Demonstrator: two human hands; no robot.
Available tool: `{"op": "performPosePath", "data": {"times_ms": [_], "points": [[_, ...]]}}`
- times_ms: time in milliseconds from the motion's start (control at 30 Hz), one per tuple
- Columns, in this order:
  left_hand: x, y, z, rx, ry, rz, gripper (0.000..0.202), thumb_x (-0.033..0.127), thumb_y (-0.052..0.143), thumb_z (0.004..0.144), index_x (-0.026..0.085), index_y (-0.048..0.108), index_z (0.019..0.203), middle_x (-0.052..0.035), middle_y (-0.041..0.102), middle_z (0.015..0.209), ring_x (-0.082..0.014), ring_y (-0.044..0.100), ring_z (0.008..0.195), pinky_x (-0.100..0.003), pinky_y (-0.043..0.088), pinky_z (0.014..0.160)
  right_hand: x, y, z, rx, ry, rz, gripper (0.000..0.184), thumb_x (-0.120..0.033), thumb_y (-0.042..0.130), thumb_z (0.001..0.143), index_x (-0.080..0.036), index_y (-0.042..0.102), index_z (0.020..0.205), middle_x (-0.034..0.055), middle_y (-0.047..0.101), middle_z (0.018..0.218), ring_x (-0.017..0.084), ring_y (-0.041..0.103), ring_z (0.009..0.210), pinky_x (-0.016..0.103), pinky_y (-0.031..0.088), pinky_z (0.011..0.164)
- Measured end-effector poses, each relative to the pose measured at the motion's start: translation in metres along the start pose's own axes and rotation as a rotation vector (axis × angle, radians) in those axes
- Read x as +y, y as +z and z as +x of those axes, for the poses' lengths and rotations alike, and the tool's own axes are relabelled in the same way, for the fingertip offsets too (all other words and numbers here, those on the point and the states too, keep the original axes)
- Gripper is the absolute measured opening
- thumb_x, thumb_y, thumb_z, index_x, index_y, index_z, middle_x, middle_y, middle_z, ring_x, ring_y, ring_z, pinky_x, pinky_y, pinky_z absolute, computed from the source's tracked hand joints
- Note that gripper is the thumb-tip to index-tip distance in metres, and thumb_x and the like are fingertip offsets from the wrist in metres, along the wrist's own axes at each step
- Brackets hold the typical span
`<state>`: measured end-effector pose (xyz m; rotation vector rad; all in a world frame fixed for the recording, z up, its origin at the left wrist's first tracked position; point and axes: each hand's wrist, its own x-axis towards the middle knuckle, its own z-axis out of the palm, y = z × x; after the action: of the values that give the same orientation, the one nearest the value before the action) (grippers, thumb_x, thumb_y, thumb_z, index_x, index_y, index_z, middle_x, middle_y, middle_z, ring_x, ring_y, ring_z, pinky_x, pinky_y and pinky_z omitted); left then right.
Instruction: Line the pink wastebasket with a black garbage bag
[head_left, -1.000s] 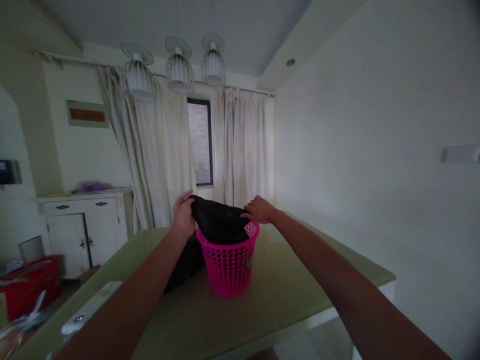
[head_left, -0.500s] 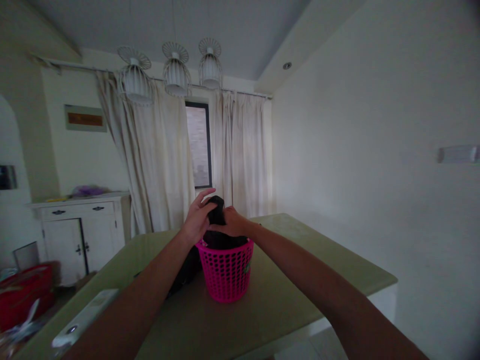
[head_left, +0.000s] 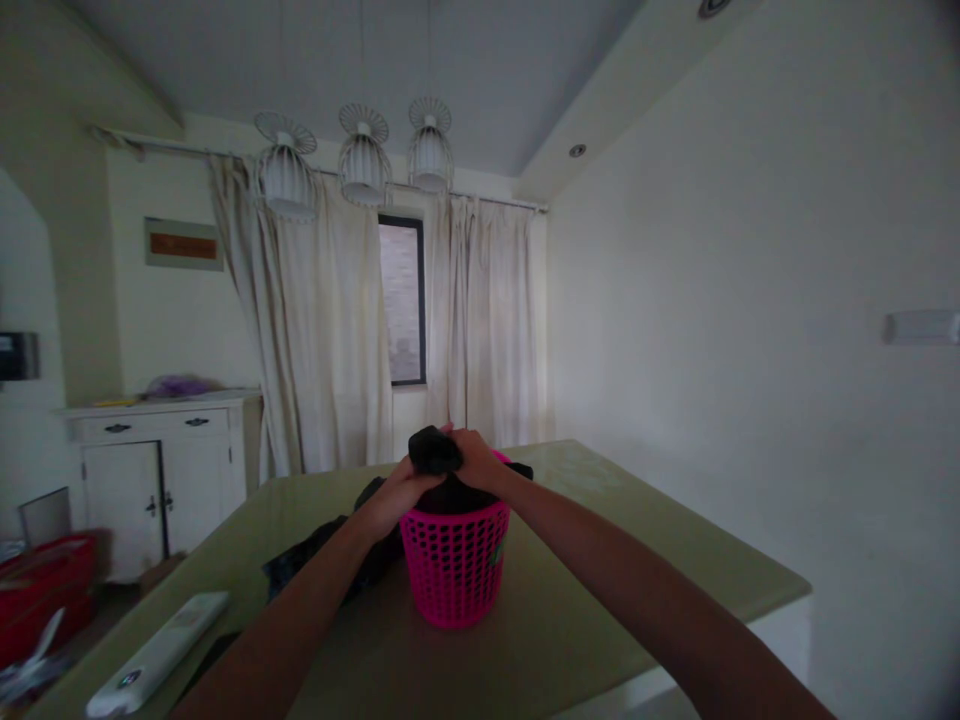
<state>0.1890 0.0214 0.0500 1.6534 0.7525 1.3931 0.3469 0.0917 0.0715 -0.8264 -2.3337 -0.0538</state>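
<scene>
A pink perforated plastic basket (head_left: 456,570) stands upright on the green tabletop (head_left: 600,560), with black material inside it. Above its rim, a soft black cloth (head_left: 433,452) is bunched up between my two hands. My left hand (head_left: 399,492) grips this cloth from the left and below. On the other side, my right hand (head_left: 476,462) is closed on it, with its fingertips partly hidden behind the cloth. Dark patterned fabric (head_left: 300,560) lies crumpled left of the basket, partly covered by my left forearm.
A long white plastic object (head_left: 161,650) with a round button lies at the table's left edge. A red bag (head_left: 49,595) sits on the floor at far left, near a white cabinet (head_left: 195,480). Three pendant lamps (head_left: 365,165) hang beyond the table.
Both hands have come down closer to the basket with the black cloth. My left fingers, raised before, are now wrapped lower around it. The view has shifted slightly.
</scene>
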Motion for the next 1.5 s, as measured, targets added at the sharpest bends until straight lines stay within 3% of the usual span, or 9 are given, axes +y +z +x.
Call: {"op": "performPosePath", "data": {"times_ms": [200,400,500,600,700,900,1100,1300,1500], "points": [[0.002,0.006,-0.002,0.096,-0.036,-0.124,0.065,0.044,0.087,0.076,0.023,0.069,0.135,-0.0104,0.074,0.132,-0.0327,0.061,0.134,-0.048,0.039,0.121,-0.007,0.005,0.003,-0.11,-0.106,0.088,0.023,-0.027,0.062,0.093,-0.018,0.073,0.111,0.0107,0.078,0.111,0.028,0.073,0.1,0.037,0.053,0.088],[-0.003,-0.004,0.007,0.405,-0.018,-0.464,0.039,0.054,0.086,0.075,0.022,0.067,0.086,-0.0037,0.077,0.085,-0.0245,0.075,0.093,-0.039,0.059,0.092,0.012,-0.02,-0.008,-0.333,0.024,-0.04,0.081,-0.062,0.082,0.074,-0.028,0.059,0.144,0.0156,0.057,0.152,0.041,0.051,0.139,0.063,0.037,0.113],[-0.004,-0.01,0.008,0.451,0.042,-0.536,0.042,0.05,0.09,0.072,0.021,0.061,0.078,0.0073,0.054,0.056,-0.0135,0.062,0.06,-0.03,0.058,0.076,0.033,-0.031,-0.016,-0.381,0.142,-0.139,0.098,-0.059,0.088,0.066,-0.031,0.05,0.152,0.0156,0.048,0.161,0.043,0.044,0.145,0.062,0.035,0.114],[-0.006,-0.011,0.007,0.426,-0.003,-0.51,0.045,0.05,0.091,0.07,0.02,0.058,0.075,0.0116,0.041,0.051,-0.0059,0.039,0.045,-0.023,0.05,0.061,0.046,-0.034,-0.021,-0.41,0.214,-0.183,0.072,-0.037,0.077,0.082,-0.029,0.053,0.149,0.0127,0.07,0.135,0.035,0.064,0.125,0.047,0.048,0.101],[-0.01,-0.009,0.004,0.415,-0.094,-0.401,0.05,0.049,0.094,0.063,0.02,0.055,0.072,0.0126,0.037,0.05,-0.0051,0.033,0.045,-0.021,0.04,0.054,0.05,-0.036,-0.022,-0.33,0.248,-0.269,0.042,-0.015,0.061,0.087,-0.027,0.071,0.126,0.0097,0.078,0.114,0.03,0.072,0.107,0.037,0.051,0.085],[-0.015,-0.011,-0.001,0.391,-0.149,-0.046,0.057,0.061,0.09,0.061,0.017,0.068,0.091,0.0034,0.063,0.068,-0.0121,0.053,0.057,-0.025,0.04,0.056,0.047,-0.053,-0.021,-0.054,0.15,-0.456,0.022,-0.011,0.058,0.088,-0.02,0.071,0.104,0.0152,0.075,0.106,0.031,0.067,0.108,0.039,0.048,0.09],[-0.018,-0.013,0.005,0.398,-0.118,0.148,0.058,0.061,0.09,0.06,0.02,0.073,0.097,-0.0053,0.076,0.089,-0.0269,0.072,0.09,-0.037,0.056,0.084,0.061,-0.066,-0.019,0.183,0.28,-0.098,0.038,-0.004,0.047,0.082,-0.019,0.068,0.11,0.0085,0.076,0.1,0.024,0.071,0.089,0.035,0.052,0.082],[-0.031,-0.017,0.012,0.345,-0.076,0.306,0.061,0.05,0.094,0.059,0.023,0.072,0.109,-0.0098,0.078,0.11,-0.0333,0.072,0.11,-0.046,0.056,0.098,0.071,-0.066,-0.018,0.393,-0.019,0.264,0.048,-0.002,0.045,0.068,-0.02,0.071,0.104,0.0054,0.074,0.107,0.021,0.068,0.107,0.038,0.05,0.1],[-0.037,-0.018,0.021,0.238,-0.118,0.346,0.042,0.04,0.091,0.061,0.021,0.077,0.095,-0.0093,0.081,0.096,-0.0369,0.074,0.1,-0.046,0.057,0.09,0.062,-0.073,-0.034,0.394,-0.191,0.246,0.044,-0.004,0.056,0.068,-0.023,0.07,0.105,0.0066,0.07,0.11,0.023,0.066,0.107,0.041,0.051,0.099]]}}
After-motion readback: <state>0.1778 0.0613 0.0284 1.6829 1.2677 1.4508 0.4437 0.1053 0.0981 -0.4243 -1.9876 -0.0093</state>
